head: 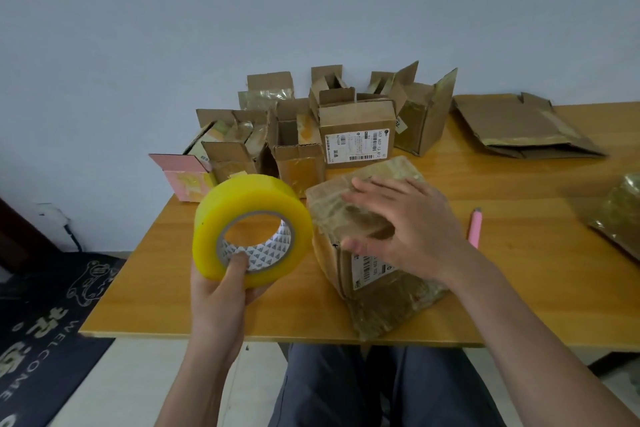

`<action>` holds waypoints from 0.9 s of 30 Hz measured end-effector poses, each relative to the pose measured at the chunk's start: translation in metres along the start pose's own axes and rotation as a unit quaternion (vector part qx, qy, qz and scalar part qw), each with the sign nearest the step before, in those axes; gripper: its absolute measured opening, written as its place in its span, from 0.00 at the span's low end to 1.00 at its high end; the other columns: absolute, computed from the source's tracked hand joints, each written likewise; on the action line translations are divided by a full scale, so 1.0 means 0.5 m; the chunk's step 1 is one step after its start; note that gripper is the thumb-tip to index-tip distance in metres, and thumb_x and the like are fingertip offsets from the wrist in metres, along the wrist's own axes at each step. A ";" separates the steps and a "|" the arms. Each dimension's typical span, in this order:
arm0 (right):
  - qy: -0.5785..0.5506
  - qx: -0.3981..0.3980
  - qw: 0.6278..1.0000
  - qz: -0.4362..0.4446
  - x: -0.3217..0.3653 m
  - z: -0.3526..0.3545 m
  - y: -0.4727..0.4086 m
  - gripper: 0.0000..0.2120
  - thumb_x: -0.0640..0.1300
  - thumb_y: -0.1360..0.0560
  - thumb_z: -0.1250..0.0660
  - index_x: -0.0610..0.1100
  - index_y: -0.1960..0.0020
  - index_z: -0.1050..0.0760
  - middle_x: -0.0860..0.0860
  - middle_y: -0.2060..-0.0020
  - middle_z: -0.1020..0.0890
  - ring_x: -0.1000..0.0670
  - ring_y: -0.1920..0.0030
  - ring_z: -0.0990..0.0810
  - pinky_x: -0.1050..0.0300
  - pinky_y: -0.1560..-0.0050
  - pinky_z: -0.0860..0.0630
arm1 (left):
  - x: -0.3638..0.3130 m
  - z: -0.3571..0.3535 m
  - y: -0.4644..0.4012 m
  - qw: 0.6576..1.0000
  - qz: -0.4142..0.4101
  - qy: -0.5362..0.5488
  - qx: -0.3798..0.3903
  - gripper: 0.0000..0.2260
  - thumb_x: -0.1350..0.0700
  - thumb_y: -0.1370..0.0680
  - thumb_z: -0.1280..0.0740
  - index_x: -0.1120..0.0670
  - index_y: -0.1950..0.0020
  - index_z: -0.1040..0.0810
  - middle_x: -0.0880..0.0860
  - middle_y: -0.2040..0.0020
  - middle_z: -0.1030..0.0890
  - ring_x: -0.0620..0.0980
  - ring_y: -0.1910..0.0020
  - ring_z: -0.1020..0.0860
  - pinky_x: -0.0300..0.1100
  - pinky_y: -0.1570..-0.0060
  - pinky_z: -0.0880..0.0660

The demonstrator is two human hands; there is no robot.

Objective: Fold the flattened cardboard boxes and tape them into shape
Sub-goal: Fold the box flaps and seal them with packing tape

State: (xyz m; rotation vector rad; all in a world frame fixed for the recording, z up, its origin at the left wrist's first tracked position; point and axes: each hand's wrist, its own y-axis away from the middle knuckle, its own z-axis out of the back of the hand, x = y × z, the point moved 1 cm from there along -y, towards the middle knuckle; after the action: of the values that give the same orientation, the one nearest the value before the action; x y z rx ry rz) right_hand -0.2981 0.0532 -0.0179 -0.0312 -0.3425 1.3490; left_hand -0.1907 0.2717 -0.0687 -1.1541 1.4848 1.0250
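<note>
A brown cardboard box (pixel 349 218), covered in old shiny tape, stands folded up on the wooden table (pixel 214 315) in front of me. My right hand (pixel 405 229) lies flat on its top and near side, fingers spread. Left of the box, my left hand (pixel 221 291) holds up a big roll of yellow tape (pixel 252 229), thumb inside the core. A flattened brown box (pixel 519 128) lies at the far right of the table. Another flattened, tape-covered piece (pixel 620 218) shows at the right edge.
Several folded-up boxes (pixel 356 135) with open flaps stand in a cluster at the back of the table against the wall, one of them pink (pixel 183 177). A pink utility knife (pixel 473 229) lies right of my right hand. A dark doormat (pixel 41 329) covers the floor at left.
</note>
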 end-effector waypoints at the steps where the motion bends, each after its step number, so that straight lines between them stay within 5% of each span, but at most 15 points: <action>1: 0.034 0.017 0.999 0.004 0.000 -0.001 0.003 0.46 0.83 0.37 0.59 0.63 0.25 0.40 0.62 0.24 0.42 0.57 0.23 0.44 0.48 0.24 0.52 | 0.001 0.002 -0.001 1.000 -0.002 -0.003 0.000 0.16 0.62 0.19 0.37 0.55 0.32 0.28 0.57 0.44 0.19 0.53 0.50 0.17 0.46 0.62 0.18; 7: 0.065 0.036 0.997 0.005 -0.027 -0.004 -0.031 0.48 0.84 0.41 0.59 0.66 0.26 0.42 0.66 0.25 0.44 0.58 0.23 0.46 0.42 0.22 0.55 | 0.003 0.016 -0.012 1.000 -0.011 -0.027 -0.004 0.16 0.62 0.20 0.36 0.54 0.32 0.28 0.56 0.45 0.19 0.53 0.51 0.17 0.45 0.63 0.18; 12: 0.060 0.036 0.998 -0.006 -0.050 -0.006 -0.055 0.43 0.83 0.39 0.57 0.69 0.27 0.44 0.68 0.26 0.45 0.55 0.22 0.52 0.43 0.23 0.63 | 0.023 0.044 -0.025 0.990 -0.032 -0.134 -0.014 0.12 0.61 0.22 0.33 0.48 0.41 0.26 0.57 0.48 0.21 0.59 0.49 0.20 0.58 0.57 0.19; 15: 0.047 0.030 0.998 -0.018 -0.038 -0.006 -0.049 0.41 0.79 0.36 0.54 0.66 0.25 0.43 0.66 0.25 0.48 0.54 0.22 0.56 0.42 0.24 0.65 | 0.026 0.043 -0.025 0.951 -0.084 -0.297 0.000 0.21 0.61 0.26 0.27 0.55 0.36 0.30 0.56 0.44 0.24 0.55 0.48 0.24 0.40 0.60 0.26; 19: 0.061 0.000 0.998 -0.009 -0.008 -0.017 -0.031 0.39 0.73 0.29 0.53 0.58 0.22 0.43 0.59 0.22 0.49 0.54 0.21 0.56 0.42 0.25 0.67 | 0.004 0.037 -0.022 0.897 -0.194 -0.391 0.064 0.43 0.64 0.32 0.22 0.48 0.25 0.42 0.48 0.33 0.36 0.42 0.37 0.37 0.35 0.46 0.32; 23: 0.037 -0.025 0.999 -0.028 0.020 -0.017 -0.027 0.47 0.76 0.33 0.61 0.53 0.22 0.42 0.57 0.21 0.46 0.54 0.22 0.49 0.37 0.24 0.61 | -0.033 0.007 -0.017 0.845 -0.256 -0.448 0.139 0.40 0.57 0.31 0.22 0.37 0.28 0.41 0.42 0.33 0.37 0.40 0.38 0.37 0.28 0.53 0.34; 27: 0.046 -0.073 0.996 -0.029 0.046 -0.042 -0.035 0.42 0.79 0.30 0.58 0.58 0.26 0.35 0.57 0.26 0.32 0.52 0.26 0.35 0.30 0.27 0.55 | -0.069 -0.028 -0.022 0.796 -0.291 -0.509 0.149 0.28 0.43 0.28 0.28 0.41 0.29 0.31 0.42 0.34 0.30 0.44 0.42 0.28 0.33 0.54 0.31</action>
State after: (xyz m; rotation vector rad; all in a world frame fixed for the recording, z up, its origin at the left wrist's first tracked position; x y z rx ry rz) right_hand -0.2718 0.0747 -0.0291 -0.2038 -0.3612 1.2592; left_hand -0.1794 0.2622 -0.0328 -0.5580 0.3433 0.7173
